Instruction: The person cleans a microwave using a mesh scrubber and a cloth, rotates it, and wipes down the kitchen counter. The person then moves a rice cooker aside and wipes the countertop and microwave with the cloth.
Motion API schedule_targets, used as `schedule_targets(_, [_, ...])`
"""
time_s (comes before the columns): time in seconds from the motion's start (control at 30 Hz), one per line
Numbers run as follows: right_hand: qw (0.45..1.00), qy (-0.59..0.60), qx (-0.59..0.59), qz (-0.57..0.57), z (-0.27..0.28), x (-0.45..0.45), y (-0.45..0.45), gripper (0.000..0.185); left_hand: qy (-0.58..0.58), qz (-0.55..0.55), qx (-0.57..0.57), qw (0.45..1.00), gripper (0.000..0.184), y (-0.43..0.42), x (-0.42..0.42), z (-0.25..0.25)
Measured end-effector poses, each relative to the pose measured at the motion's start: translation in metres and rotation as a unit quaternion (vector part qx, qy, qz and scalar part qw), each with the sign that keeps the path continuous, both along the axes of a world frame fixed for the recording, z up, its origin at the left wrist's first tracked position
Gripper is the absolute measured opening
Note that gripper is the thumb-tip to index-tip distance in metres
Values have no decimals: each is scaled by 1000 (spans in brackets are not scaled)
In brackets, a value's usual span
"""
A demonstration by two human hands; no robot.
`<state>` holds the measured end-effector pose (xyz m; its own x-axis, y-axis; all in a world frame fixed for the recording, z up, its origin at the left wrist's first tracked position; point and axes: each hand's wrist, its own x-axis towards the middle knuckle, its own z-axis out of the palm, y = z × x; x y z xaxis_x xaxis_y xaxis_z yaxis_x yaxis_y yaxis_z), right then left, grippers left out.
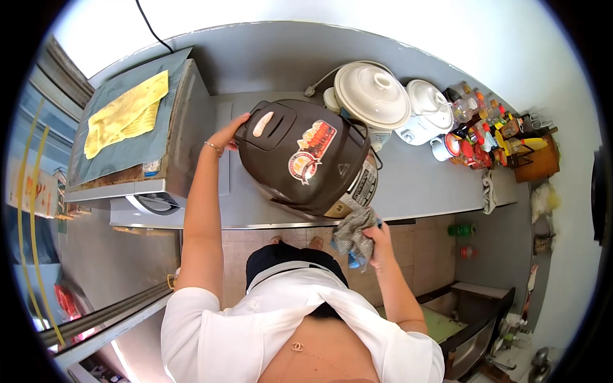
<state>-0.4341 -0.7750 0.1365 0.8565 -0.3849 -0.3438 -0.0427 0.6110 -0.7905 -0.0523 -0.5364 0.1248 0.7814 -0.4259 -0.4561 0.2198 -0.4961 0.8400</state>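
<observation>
A dark brown rice cooker (274, 169) with red-and-white stickers on its lid stands near the front edge of the grey counter. My left hand (228, 134) rests against its left back side, with the fingertips partly hidden at the rim. In my right hand (381, 246) is a bunched grey cleaning cloth (355, 231), with something blue showing under it. The cloth is beside the cooker's front right corner, close to its control panel (363, 185); whether they touch I cannot tell.
Left of the cooker, a microwave (185, 121) carries a folded yellow cloth (128, 115). To the right stand a white lidded pot (372, 92), a smaller white cooker (426, 113) and several seasoning bottles (476, 131). A grey rag (489, 191) hangs over the counter's edge.
</observation>
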Motion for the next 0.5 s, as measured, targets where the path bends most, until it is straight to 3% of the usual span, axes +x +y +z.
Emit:
schedule_targets(0.2, [1000, 20, 18, 16, -11, -4, -28, 53, 8, 102, -55, 993, 69, -1, 3, 5])
schedule_targets(0.27, [999, 10, 39, 32, -34, -5, -69, 58, -51, 277, -155, 947, 64, 1, -17, -16])
schedule_targets(0.33, [997, -14, 73, 14, -41, 3, -108, 63, -112, 439, -248, 856, 60, 9, -51, -35])
schedule_targets(0.4, [998, -43, 25, 31, -50, 23, -144, 68, -107, 467, -320, 817, 63, -2, -138, -36])
schedule_targets(0.5, [992, -46, -58, 101, -49, 53, -168, 76, 120, 343, -358, 860, 81, -22, -229, -81])
